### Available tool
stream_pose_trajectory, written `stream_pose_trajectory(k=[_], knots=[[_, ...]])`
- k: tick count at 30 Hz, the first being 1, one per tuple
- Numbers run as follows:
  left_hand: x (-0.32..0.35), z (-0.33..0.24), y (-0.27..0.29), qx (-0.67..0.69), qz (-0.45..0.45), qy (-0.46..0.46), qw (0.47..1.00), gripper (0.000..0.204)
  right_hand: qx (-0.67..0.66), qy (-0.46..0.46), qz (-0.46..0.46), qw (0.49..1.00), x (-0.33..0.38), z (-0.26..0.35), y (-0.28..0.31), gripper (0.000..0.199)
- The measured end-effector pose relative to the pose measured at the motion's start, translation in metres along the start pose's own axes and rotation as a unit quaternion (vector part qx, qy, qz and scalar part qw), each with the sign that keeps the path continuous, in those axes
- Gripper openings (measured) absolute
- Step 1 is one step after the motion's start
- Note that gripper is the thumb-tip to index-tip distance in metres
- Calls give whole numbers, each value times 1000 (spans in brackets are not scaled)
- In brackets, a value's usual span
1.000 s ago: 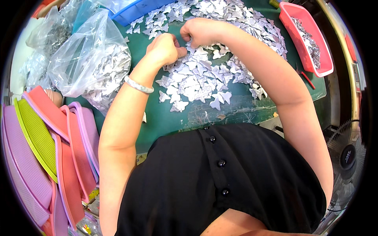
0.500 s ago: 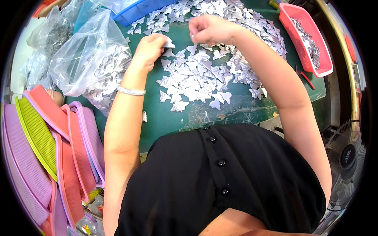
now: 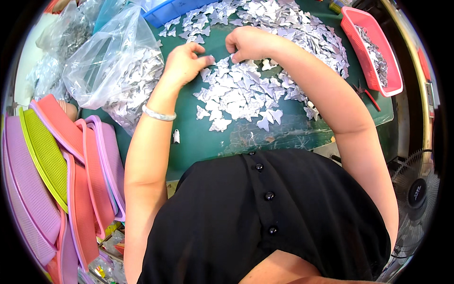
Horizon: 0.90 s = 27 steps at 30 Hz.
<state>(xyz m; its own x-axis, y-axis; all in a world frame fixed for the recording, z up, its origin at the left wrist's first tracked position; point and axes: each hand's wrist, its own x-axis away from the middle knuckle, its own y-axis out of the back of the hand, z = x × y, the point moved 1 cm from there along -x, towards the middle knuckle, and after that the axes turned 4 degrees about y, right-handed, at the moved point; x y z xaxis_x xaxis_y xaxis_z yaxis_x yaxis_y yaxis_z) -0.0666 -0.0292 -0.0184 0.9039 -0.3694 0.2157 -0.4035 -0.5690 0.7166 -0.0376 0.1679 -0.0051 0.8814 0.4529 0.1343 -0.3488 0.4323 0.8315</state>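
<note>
Hundreds of thin, shiny silver butterfly shapes [image 3: 246, 94] lie spread in a loose heap on the dark green worktop [image 3: 288, 135], right under and around both hands. The pieces look flat and stamped, with notched wings and a dull metallic gleam.

The left hand [image 3: 182, 64] rests at the near-left edge of the heap, fingers curled in and the thumb and forefinger pinched narrow around a small silver piece at their tips. The right hand [image 3: 248, 42] sits just beside it, knuckles up and fingers bunched tight over the pile, its tips touching the pieces; whether it grips one cannot be told. The two hands nearly meet. A smooth pale bangle [image 3: 158, 114] rings the left wrist.

Left of the left hand slumps a crinkled clear plastic bag [image 3: 113, 66], stuffed with more of the same silver shapes. Farther left and nearer the body stands a stack of ribbed plastic trays [image 3: 61, 161] in pink, lilac and lime green, set on edge. Beyond the right forearm sits a pink rectangular basket [image 3: 373, 52] holding grey metal bits. A blue tray [image 3: 175, 8] edges the far side of the heap.
</note>
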Motion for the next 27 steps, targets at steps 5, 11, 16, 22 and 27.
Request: stream_pose_trajectory(k=[5,11,16,22,27], knots=[[-3,-6,-5,-59,21,17,998,37,-12,-7,17,1000,1,7,6,18],[-1,5,0,175,77,21,981,19,-380,-76,2,922,12,-9,12,14],[7,9,10,422,138,97,891,18,-413,-43,-61,908,11,-27,15,16],[13,17,14,571,199,99,790,11,10,23,32,999,16,2,10,35],[16,17,12,624,220,119,741,13,19,8,78,997,14,3,11,30]])
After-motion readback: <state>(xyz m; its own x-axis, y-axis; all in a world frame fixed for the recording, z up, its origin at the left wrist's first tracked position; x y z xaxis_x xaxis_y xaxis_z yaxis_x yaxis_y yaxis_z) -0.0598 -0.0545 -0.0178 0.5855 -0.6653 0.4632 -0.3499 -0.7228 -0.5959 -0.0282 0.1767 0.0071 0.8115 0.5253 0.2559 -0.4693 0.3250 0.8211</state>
